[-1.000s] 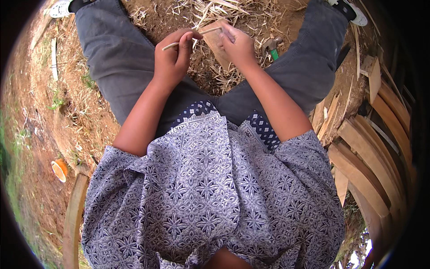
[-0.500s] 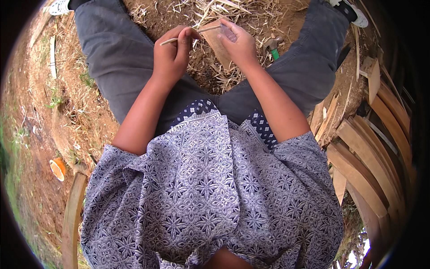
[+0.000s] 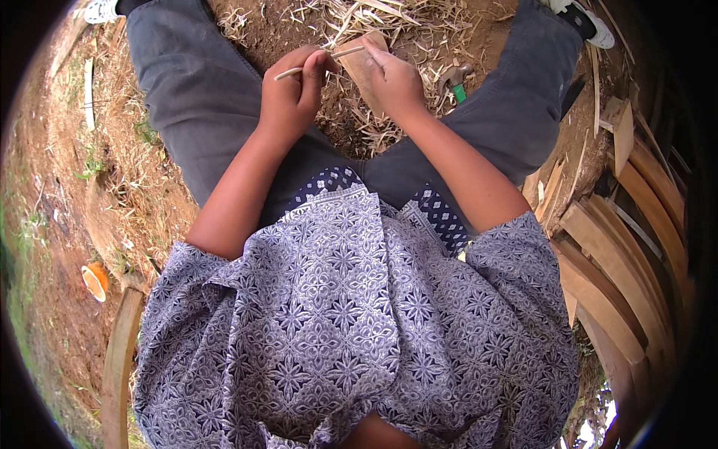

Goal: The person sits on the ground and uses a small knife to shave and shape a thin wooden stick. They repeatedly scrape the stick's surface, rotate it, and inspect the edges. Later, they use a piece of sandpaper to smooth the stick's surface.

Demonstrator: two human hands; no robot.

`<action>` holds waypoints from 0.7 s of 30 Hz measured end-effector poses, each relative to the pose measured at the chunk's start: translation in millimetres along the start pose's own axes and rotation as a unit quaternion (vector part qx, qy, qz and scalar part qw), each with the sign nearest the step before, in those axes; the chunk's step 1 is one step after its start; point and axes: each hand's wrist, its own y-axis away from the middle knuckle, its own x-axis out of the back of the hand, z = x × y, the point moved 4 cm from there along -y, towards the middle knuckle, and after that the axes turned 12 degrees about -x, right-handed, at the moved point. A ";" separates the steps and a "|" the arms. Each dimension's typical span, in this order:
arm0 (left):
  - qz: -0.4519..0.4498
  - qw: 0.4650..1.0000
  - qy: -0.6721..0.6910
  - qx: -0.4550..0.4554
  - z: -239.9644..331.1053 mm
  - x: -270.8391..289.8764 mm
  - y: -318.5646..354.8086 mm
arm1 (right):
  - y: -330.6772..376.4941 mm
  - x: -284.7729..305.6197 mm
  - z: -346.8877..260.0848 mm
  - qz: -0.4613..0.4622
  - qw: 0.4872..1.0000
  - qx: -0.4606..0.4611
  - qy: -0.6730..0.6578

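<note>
The left hand is closed around a thin pale stick, which passes through its fingers and runs right toward the right hand. The right hand is curled, fingers pressing a flat wood piece and the stick's far end. Both are held above the straw-littered ground between the knees. The step appears to be working the stick against the wood. A hammer lies just right of the right hand.

At top centre, the left hand pinches a thin stick beside the right hand; a hammer lies right of them, stacked planks at right.
</note>
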 end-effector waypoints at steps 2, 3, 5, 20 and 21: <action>0.022 1.000 -0.008 0.007 -2.5 2.2 0.0 | 19.9 -3.1 -36.3 -0.007 0.997 0.053 -0.055; 0.030 0.999 -0.009 0.009 -2.9 2.4 -0.1 | 19.8 -3.8 -33.8 -0.023 0.996 0.061 -0.064; 0.023 1.000 -0.004 0.014 -4.5 1.8 2.5 | 9.5 0.8 -20.2 -0.050 0.992 0.081 -0.081; 0.010 0.998 0.026 0.062 -3.1 1.2 1.9 | 5.2 0.1 0.9 -0.062 0.994 -0.004 -0.088; -0.003 0.999 0.014 0.049 -2.0 0.6 0.4 | -3.5 -3.4 32.4 -0.083 0.984 -0.147 -0.054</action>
